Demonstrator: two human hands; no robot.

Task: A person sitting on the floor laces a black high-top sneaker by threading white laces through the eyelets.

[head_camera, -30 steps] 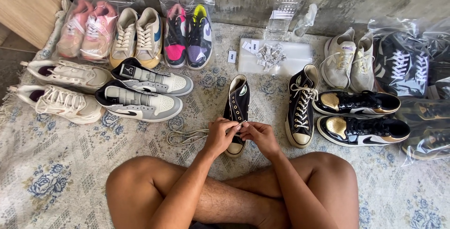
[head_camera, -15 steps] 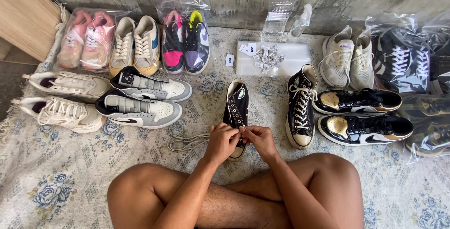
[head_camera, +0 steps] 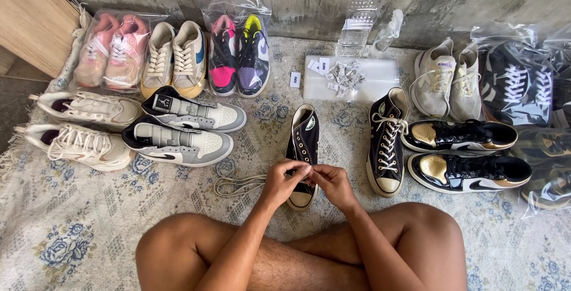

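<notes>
You're sitting cross-legged on the patterned rug [head_camera: 71, 219], working over the unlaced black high-top [head_camera: 303, 142] lying just ahead of your knees, toe toward you. Your left hand [head_camera: 279, 182] is pinching the cream shoelace [head_camera: 238, 184] near its tip; the slack is trailing left across the rug. Your right hand [head_camera: 333, 182] is closing narrow on the same lace end, fingertips meeting the left's above the toe cap. Judgement: keep the tip stiff and straight, steady the shoe, feed the lowest eyelets first, keep both sides even. The laced black high-top [head_camera: 385, 148] is standing just to the right.
</notes>
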